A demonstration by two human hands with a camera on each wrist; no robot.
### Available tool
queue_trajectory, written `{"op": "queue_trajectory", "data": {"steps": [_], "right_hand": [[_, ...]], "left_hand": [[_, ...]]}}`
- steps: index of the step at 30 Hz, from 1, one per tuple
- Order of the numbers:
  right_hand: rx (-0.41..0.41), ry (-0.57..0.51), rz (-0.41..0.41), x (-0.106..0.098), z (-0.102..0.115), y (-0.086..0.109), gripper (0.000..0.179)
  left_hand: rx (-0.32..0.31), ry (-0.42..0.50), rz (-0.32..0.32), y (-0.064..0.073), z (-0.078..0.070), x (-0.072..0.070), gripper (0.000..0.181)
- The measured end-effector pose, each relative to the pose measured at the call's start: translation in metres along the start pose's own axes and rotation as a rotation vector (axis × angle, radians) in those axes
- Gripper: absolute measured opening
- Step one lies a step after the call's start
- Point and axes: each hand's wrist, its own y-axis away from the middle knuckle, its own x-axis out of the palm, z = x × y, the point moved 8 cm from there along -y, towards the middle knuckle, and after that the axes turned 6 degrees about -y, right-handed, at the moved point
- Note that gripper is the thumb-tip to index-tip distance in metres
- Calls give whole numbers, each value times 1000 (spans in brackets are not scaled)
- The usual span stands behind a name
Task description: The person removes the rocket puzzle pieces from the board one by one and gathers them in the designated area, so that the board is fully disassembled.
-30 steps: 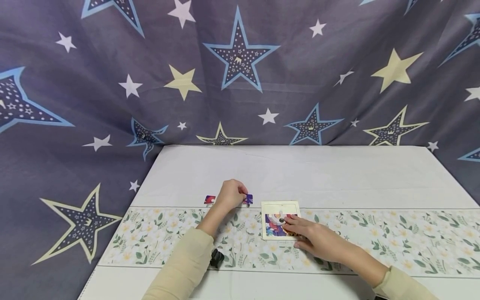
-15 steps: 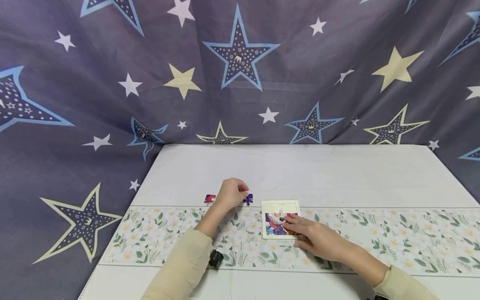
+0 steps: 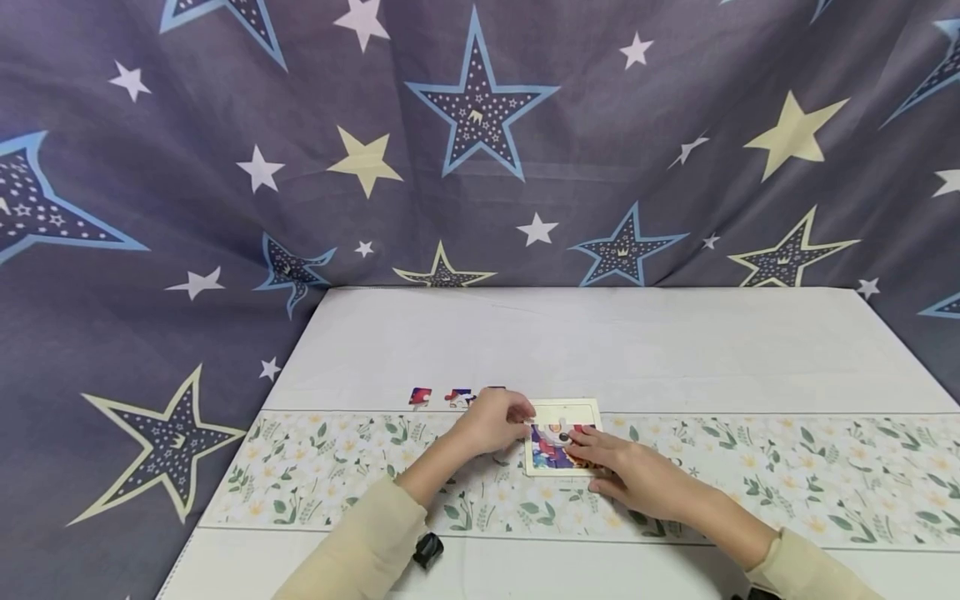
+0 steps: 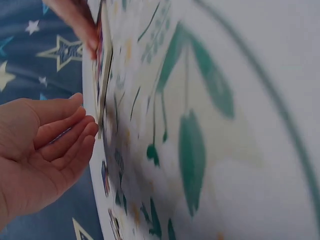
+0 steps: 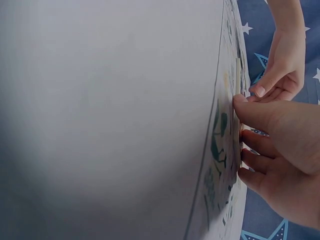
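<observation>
A cream puzzle board (image 3: 562, 408) lies on the floral strip, its lower part filled with a colourful picture and its upper part bare. My left hand (image 3: 491, 421) is at the board's left edge with fingers loosely bent. The left wrist view shows nothing between its fingers (image 4: 75, 140); whether they touch the board I cannot tell. My right hand (image 3: 637, 475) rests its fairly straight fingers on the picture, the thumb by the board's right side. Behind my left hand lie loose jigsaw pieces: a red one (image 3: 420, 397), a white-and-purple one (image 3: 458, 398) and a partly hidden dark one (image 3: 492, 387).
A white table (image 3: 675, 350) with a floral band (image 3: 750, 483) carries everything. A star-patterned curtain (image 3: 300, 108) hangs behind it and along the left side. Beside my left sleeve is a small black object (image 3: 428, 550).
My left hand has moved right and nearer, from the loose pieces to the board's left edge, uncovering the middle piece. My right hand has stayed on the board.
</observation>
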Motion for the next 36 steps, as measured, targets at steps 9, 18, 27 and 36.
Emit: {"op": "queue_trajectory", "data": {"steps": [9,18,27,36], "right_hand": [[8,-14,16,0,1,0,51],[12,-7,19,0,-1,0,51],[7,-20,14,0,0,0,51],[32,4,15,0,-2,0,52]], "left_hand": [[92,-175,-1,2,-17,12,20],[100,-193,-48,-1,-19,13,22],[107,-194,-60,-3,-23,15,21],[94,-65,62,-1,-18,24,14]]}}
